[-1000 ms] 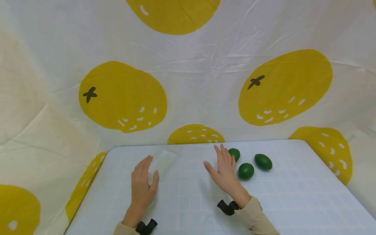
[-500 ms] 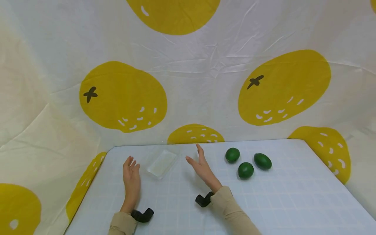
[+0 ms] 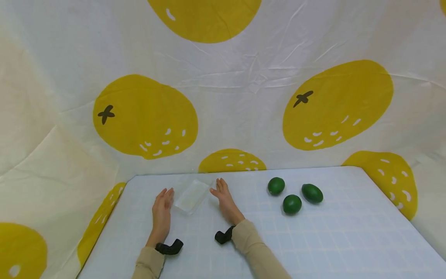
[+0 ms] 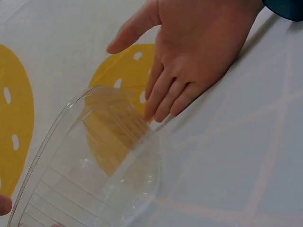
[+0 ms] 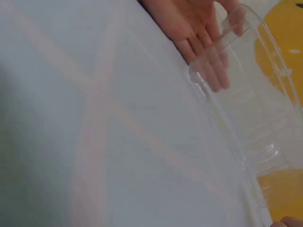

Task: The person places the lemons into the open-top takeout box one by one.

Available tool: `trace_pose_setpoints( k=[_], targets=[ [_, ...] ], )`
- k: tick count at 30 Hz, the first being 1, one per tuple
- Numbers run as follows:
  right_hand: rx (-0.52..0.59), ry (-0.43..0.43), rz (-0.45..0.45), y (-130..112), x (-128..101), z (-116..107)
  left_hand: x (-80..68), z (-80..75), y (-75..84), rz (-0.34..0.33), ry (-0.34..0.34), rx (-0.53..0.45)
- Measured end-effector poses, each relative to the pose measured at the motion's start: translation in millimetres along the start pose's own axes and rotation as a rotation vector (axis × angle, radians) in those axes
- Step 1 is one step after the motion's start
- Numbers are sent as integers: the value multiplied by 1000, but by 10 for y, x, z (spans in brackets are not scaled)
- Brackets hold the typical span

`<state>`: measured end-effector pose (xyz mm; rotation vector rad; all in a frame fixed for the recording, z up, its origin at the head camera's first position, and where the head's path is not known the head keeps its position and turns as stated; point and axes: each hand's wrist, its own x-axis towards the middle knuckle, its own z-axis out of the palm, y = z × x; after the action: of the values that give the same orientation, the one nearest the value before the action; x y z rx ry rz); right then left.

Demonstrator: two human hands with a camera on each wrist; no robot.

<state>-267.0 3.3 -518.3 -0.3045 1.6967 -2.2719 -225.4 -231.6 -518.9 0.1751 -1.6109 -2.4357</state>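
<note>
A clear plastic container (image 3: 191, 197) stands on the table at the left, see-through and rimmed along its top. My left hand (image 3: 162, 213) is at its left side, fingers straight; in the left wrist view the fingertips (image 4: 161, 113) come close to the container's wall (image 4: 118, 137), and whether they touch it I cannot tell. To its right is my right hand (image 3: 225, 201), fingers extended. Through the container's clear wall (image 5: 236, 80) the right wrist view shows some of that hand's fingers (image 5: 215, 71). Neither hand grips anything.
Several green lime-like fruits lie at the right: one at the back (image 3: 276, 186), one in front (image 3: 292, 204), one farther right (image 3: 312, 193). The pale checked tablecloth (image 3: 334, 236) meets a hanging white cloth (image 3: 240, 112) with yellow fruit prints behind.
My right hand has moved left, away from the green fruits, to the container's right side. My left hand shifted left, then came back slightly toward the container. The container and fruits stay put.
</note>
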Motion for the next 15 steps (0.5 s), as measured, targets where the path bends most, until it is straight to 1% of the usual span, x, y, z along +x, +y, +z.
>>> trace_pose_setpoints(
  k=[2, 4, 6, 9, 15],
  targets=[
    [-29, -17, -20, 31, 1, 8, -2, -31, 3, -25, -47, 22],
    [-64, -31, -39, 46, -14, 8, -2, -48, 6, -44, -77, 44],
    [-88, -40, -66, 56, -31, 3, -4, -52, 5, -43, -96, 56],
    [-128, -46, -81, 53, -56, -7, -13, -39, -5, -28, -111, 99],
    [-191, -67, -99, -8, -95, 1, -30, -21, -35, 38, -121, 189]
  ],
)
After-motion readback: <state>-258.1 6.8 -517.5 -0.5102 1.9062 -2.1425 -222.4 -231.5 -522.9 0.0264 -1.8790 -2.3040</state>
